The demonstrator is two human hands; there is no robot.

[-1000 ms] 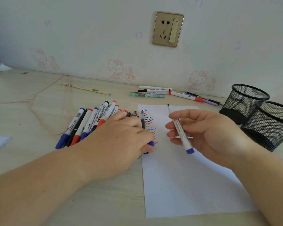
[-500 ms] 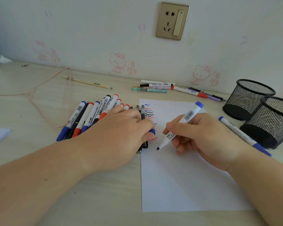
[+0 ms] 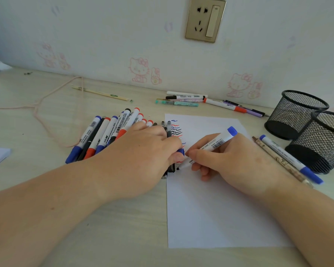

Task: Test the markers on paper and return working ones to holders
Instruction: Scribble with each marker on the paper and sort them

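Pale wood-look worktop (image 3: 123, 218) against a wall with cat stickers and a socket (image 3: 205, 19). The right hand (image 3: 228, 158) pinches a blue marker (image 3: 210, 146) over the paper (image 3: 216, 209), tip down-left by the squiggles, blue end up-right toward the mesh holders (image 3: 305, 130). The left hand (image 3: 143, 153) lies flat on the marker pile (image 3: 102, 135), fingertips pinching a blue cap (image 3: 181, 151).

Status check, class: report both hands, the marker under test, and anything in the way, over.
Right hand grips blue marker, tip on paper. Left hand rests on marker pile, pinching a blue cap. Holders unobstructed.
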